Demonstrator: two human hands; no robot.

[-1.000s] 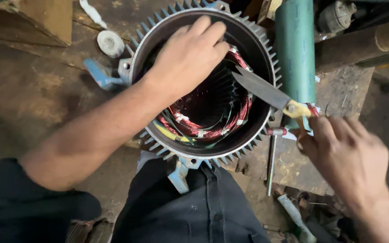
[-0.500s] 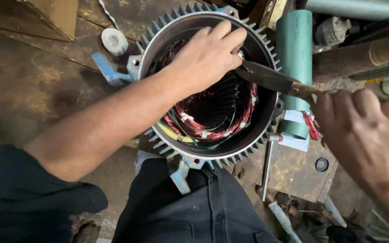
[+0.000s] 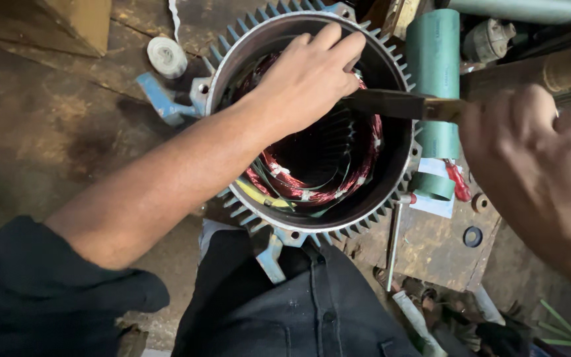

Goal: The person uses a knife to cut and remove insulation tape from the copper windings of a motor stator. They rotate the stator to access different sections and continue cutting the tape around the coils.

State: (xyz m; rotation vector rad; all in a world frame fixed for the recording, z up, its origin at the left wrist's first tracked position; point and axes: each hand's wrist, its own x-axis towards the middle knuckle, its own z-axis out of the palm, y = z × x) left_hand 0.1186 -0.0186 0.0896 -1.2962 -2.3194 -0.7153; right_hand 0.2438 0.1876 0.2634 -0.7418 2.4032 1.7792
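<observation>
The big round motor shell (image 3: 312,125) stands on the floor between my knees, with red wire coils (image 3: 312,188) inside. My left hand (image 3: 308,79) presses down on the coils, fingers curled. My right hand (image 3: 530,152) grips a flat dark blade (image 3: 384,104). The blade could slip and cut my fingers or scrape the wires.

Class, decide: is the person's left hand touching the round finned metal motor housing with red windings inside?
Touching. The head view shows the left hand lying over the finned motor housing, fingertips pressed on its inner wall near the upper rim, no gap visible.
</observation>
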